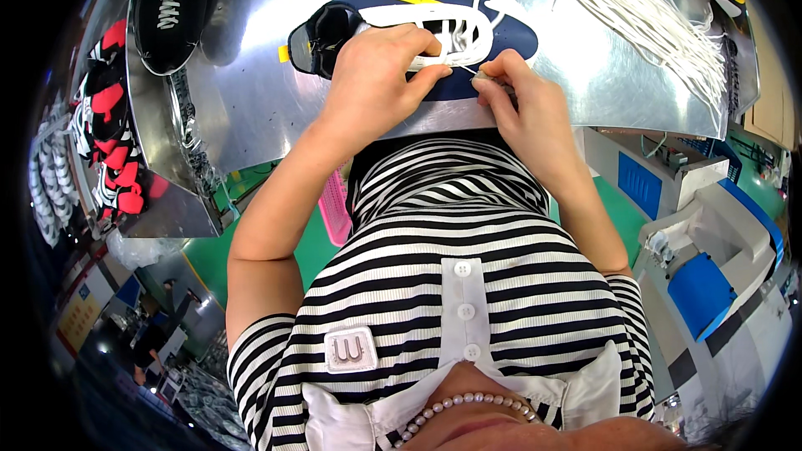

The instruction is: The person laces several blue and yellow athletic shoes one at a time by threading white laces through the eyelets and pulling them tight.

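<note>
A navy sneaker (514,36) with white trim and a yellow stripe lies on its side on the metal table, its toe to the right. My left hand (376,75) is closed on the sneaker's white eyelet edge, fingertips at the lacing opening and thumb on the near side. Between the thumb and bent fingers of my right hand (528,107), a white shoelace (469,69) is pinched near its end, just to the right of my left thumb. White lace also crosses the opening and loops over the far side.
A bundle of white laces (643,17) spreads over the right of the metal table (259,108). At the left stands a black shoe (174,12). Red, black and white shoes (113,134) are piled beyond the left edge. A pink basket (335,209) sits below the table.
</note>
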Motion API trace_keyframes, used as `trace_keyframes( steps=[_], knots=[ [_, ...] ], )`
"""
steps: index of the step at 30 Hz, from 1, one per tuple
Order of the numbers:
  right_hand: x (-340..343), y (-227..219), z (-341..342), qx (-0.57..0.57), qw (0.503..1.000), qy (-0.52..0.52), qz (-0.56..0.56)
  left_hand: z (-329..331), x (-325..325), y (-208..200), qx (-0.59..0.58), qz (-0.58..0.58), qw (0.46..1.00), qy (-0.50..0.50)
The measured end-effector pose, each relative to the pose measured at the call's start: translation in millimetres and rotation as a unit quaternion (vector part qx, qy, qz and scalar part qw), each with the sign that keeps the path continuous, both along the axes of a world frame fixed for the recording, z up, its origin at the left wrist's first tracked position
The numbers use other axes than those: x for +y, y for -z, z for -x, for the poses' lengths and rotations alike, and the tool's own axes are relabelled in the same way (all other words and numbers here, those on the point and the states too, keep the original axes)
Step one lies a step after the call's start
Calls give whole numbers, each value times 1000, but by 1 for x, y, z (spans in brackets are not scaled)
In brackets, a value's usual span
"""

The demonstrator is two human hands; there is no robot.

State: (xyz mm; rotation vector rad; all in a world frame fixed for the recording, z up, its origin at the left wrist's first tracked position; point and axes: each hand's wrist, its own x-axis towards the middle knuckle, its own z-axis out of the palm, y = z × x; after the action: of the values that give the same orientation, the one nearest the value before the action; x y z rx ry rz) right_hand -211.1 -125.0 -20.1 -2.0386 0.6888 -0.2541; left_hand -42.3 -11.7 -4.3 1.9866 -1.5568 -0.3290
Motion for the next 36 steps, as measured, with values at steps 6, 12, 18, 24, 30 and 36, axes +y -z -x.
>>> trace_keyframes(
  steps=[6,12,18,24,30,36],
  knots=[
    [17,11,-16,-6,988,1,157,27,3,6,-18,51,998,-19],
    [-20,-7,37,2,998,-18,54,22,20,4,-134,56,989,-25],
    [-13,-42,-11,-189,953,-139,193,24,21,4,-189,107,976,20],
    [-9,-19,-32,32,935,-188,300,24,26,7,-205,124,970,35],
    [-28,-19,-42,-25,988,-149,19,21,23,6,-151,126,980,43],
    [-144,-65,-19,-459,843,-15,-279,21,22,-1,-88,83,991,60]
  ],
)
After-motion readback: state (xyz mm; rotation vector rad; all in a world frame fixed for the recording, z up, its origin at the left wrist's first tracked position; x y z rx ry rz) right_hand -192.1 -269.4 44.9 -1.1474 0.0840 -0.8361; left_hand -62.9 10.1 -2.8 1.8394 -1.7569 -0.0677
